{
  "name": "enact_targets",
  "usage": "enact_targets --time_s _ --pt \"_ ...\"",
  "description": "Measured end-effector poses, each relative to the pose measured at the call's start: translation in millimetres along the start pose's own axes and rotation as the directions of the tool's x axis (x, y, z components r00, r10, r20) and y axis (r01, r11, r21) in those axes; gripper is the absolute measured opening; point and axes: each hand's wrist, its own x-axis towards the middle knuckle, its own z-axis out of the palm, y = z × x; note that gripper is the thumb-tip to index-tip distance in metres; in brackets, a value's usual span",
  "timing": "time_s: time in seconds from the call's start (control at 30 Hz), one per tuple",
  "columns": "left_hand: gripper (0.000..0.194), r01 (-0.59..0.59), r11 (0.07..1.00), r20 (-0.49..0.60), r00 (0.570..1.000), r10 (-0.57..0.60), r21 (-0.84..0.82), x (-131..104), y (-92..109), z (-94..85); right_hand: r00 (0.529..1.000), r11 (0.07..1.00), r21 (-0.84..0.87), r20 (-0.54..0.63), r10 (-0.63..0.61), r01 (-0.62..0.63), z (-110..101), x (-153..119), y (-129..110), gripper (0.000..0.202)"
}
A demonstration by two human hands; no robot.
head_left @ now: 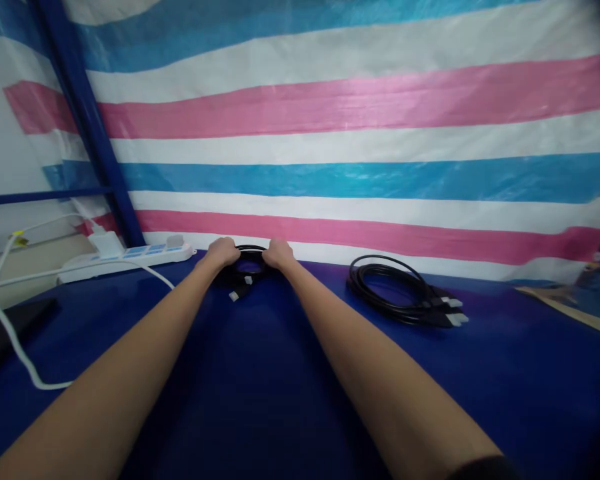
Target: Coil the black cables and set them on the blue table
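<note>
Both my arms reach far forward over a dark blue table (260, 387). A coiled black cable (251, 249) lies near the back edge, between my hands. My left hand (223, 252) is closed around the coil's left side, and my right hand (279, 254) grips its right side. Two connector ends (239, 291) with pale tips stick out at the front of this coil. To the right of my right hand, apart from it, rests a second coiled black cable (390, 313), its connectors (453, 311) pale-tipped and pointing right.
A white power strip (130, 259) with a plugged-in white adapter (106, 243) stands at the back left. White cords (10, 327) run over the left side near a black flat object (17, 327). A striped plastic sheet (355, 147) hangs behind; a blue post (87, 127) rises at left.
</note>
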Motion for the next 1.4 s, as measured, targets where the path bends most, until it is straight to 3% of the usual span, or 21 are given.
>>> enact_targets --time_s 0.13,0.27,0.43,0.6,0.77,0.9,0.97,1.03,1.13,1.23,1.3,1.4 --pt "0.045 -0.027 0.998 0.038 0.999 0.029 -0.065 7.9 -17.2 -8.2 0.998 1.000 0.015 0.057 0.017 -0.018 0.5 3.7 14.6 0.031" --pt "0.061 -0.035 0.974 0.094 0.994 0.057 -0.224 -5.8 -33.9 -7.3 0.995 0.991 0.123 0.088 -0.057 0.045 0.4 -5.7 23.2 0.036" --pt "0.077 -0.139 0.916 -0.013 0.989 0.145 -0.377 -29.2 -42.5 11.9 0.996 0.985 0.149 0.022 -0.090 0.086 16.6 -21.2 19.5 0.038" --pt "0.062 -0.162 0.944 -0.044 0.987 0.156 -0.289 -34.1 -37.9 13.6 0.992 0.991 0.058 -0.025 -0.123 0.125 15.7 -31.5 14.0 0.040" --pt "0.043 -0.238 0.958 -0.228 0.953 0.199 -0.159 -44.2 -27.6 3.3 0.975 0.962 -0.180 -0.057 -0.217 0.203 -11.1 -67.9 10.8 0.041" --pt "0.038 -0.344 0.939 -0.394 0.866 0.307 -0.025 -72.7 -11.0 -7.2 0.940 0.852 -0.401 0.100 -0.325 0.337 -78.6 -126.3 21.7 0.029" --pt "0.035 -0.441 0.896 -0.452 0.789 0.416 0.055 -96.3 5.1 -7.6 0.942 0.809 -0.484 0.144 -0.303 0.334 -125.2 -155.7 38.1 0.025" --pt "0.032 -0.562 0.814 -0.478 0.680 0.556 0.146 -126.5 28.9 -0.7 0.954 0.759 -0.578 0.161 -0.254 0.300 -167.6 -179.8 61.2 0.028" --pt "0.026 -0.736 0.640 -0.403 0.528 0.748 0.223 -178.0 76.9 24.5 0.962 0.690 -0.671 0.180 -0.203 0.271 -205.1 -203.3 96.4 0.029" --pt "0.025 -0.869 0.432 -0.238 0.378 0.895 0.242 -217.2 122.8 60.2 0.950 0.652 -0.691 0.221 -0.222 0.313 -211.6 -212.5 114.6 0.030" --pt "0.026 -0.895 0.388 -0.159 0.359 0.920 0.220 -225.3 139.1 83.0 0.950 0.630 -0.713 0.189 -0.247 0.306 -208.9 -213.9 113.9 0.028" --pt "0.029 -0.870 0.447 -0.064 0.444 0.894 0.209 -210.8 135.2 104.0 0.957 0.620 -0.749 0.066 -0.281 0.234 -204.8 -216.3 98.6 0.030"
